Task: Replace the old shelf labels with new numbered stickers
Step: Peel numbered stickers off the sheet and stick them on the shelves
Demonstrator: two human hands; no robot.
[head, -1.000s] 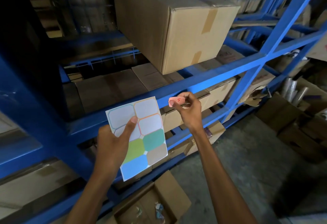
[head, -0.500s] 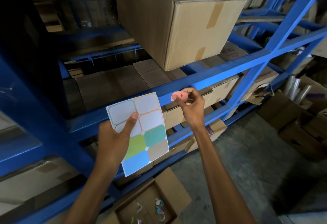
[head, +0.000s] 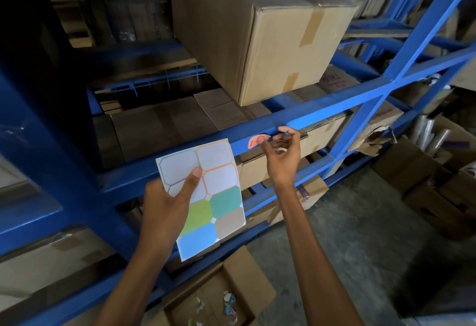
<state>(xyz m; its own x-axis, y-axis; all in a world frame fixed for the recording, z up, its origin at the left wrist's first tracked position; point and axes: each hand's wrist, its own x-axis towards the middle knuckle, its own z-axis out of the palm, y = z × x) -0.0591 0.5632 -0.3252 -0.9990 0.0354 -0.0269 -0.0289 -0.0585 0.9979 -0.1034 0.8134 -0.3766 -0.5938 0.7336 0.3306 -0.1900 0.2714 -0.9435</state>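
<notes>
Your right hand (head: 280,156) presses pink sticker (head: 257,141) against front face of blue shelf beam (head: 322,111), thumb tip on sticker, other fingers curled loosely apart, gripping nothing. Sticker sits curled, upper edge lifting off beam; red marking unreadable. At 7 o'clock from sticker, your left hand (head: 167,204) grips sticker sheet (head: 219,171), thumb clamped across top blanks. Large cardboard box (head: 283,42) sits on shelf at 12 o'clock. Open carton (head: 247,274) of paper scraps lies on floor at 6 o'clock.

Bare forearms, no sleeves or jewellery
</notes>
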